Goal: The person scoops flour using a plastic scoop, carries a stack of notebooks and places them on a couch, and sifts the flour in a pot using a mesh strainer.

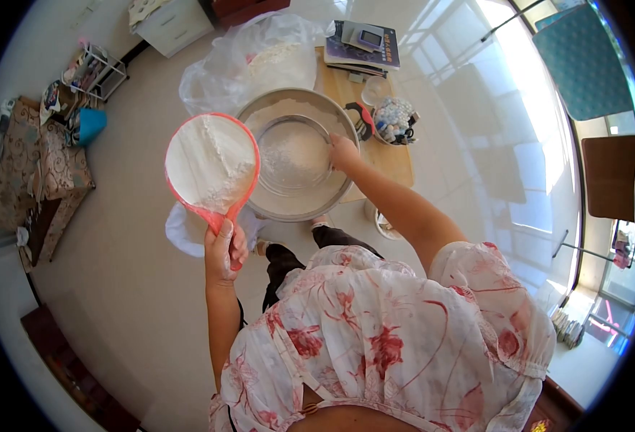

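My left hand point(226, 248) is closed round the handle of a red scoop point(257, 155), which is full of white flour point(211, 162). The scoop is held up just left of a large round metal basin point(299, 212). Inside the basin is a smaller metal ring like a sieve point(288, 119), with white powder in its middle. My right hand point(343, 153) has its fingers closed on the right side of the sieve's rim. Part of the basin's left edge is hidden behind the scoop.
Behind the basin lies a clear plastic bag point(220, 75) with white powder. A wooden table point(396, 169) carries books point(386, 54) with a small device point(370, 39), a clear cup point(376, 91) and a basket of pens point(396, 119). A white bag point(184, 234) is below the scoop.
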A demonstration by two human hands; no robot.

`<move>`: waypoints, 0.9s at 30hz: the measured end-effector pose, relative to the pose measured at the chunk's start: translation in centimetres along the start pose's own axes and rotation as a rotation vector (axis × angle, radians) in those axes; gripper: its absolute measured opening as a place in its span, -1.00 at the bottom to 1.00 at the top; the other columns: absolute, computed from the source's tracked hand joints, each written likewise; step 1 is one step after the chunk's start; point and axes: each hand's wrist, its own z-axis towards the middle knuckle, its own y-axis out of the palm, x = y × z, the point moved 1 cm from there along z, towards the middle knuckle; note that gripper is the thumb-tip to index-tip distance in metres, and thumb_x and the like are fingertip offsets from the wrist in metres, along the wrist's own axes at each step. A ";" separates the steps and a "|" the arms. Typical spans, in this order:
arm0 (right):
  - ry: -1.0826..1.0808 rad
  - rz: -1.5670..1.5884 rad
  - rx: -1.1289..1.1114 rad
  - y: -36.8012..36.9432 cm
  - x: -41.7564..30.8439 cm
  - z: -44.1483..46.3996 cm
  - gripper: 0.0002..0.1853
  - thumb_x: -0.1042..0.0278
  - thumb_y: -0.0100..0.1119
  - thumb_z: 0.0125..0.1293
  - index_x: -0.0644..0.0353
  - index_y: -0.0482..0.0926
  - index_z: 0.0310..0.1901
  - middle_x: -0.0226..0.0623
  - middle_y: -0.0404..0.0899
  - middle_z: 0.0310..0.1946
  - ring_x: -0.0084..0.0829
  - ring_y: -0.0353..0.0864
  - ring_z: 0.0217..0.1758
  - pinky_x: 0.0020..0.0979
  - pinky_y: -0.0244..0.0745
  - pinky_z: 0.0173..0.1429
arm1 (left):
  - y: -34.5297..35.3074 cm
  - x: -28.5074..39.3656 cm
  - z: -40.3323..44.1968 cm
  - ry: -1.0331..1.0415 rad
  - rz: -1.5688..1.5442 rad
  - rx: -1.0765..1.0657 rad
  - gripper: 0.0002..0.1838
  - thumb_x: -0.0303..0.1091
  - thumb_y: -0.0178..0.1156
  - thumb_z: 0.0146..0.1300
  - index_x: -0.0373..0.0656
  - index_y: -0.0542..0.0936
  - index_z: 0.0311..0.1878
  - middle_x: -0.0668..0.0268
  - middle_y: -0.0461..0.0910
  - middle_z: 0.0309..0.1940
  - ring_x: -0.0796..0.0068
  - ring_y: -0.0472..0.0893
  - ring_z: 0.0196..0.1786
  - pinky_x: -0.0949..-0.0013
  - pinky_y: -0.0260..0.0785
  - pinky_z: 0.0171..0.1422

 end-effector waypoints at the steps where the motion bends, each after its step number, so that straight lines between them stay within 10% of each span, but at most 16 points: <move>1: -0.174 -0.163 0.034 0.5 0.3 0.0 -0.77 0.35 -0.09 0.17 0.21 0.48 -0.18 0.05 0.55 -0.27 0.00 0.52 -0.12 -0.10 0.39 -0.04 | 0.0 0.0 0.1 0.001 0.000 -0.004 -0.71 -0.10 0.03 0.30 -0.14 0.34 -0.27 0.46 0.24 -0.69 0.73 0.19 -0.76 0.62 0.10 -0.76; 19: -0.927 -0.759 -0.371 -5.5 -12.4 0.9 -0.68 0.26 0.01 0.14 0.11 0.54 -0.07 -0.09 0.57 -0.27 -0.08 0.52 -0.19 -0.19 0.37 -0.09 | 0.5 1.5 8.3 0.114 0.146 0.014 -0.37 -0.12 0.44 -0.10 -0.16 0.32 -0.05 0.53 0.25 -0.67 0.73 0.22 -0.72 0.63 0.10 -0.69; 27: -0.879 -0.884 -0.476 -4.2 -17.1 -1.0 -0.75 0.24 0.01 0.10 0.03 0.60 -0.22 -0.21 0.59 -0.38 -0.18 0.55 -0.26 -0.22 0.41 -0.18 | 0.4 0.4 9.7 0.126 0.172 -0.128 -0.26 -0.30 0.32 -0.01 -0.24 0.26 0.26 0.52 0.47 -0.50 0.79 0.21 -0.72 0.67 0.04 -0.71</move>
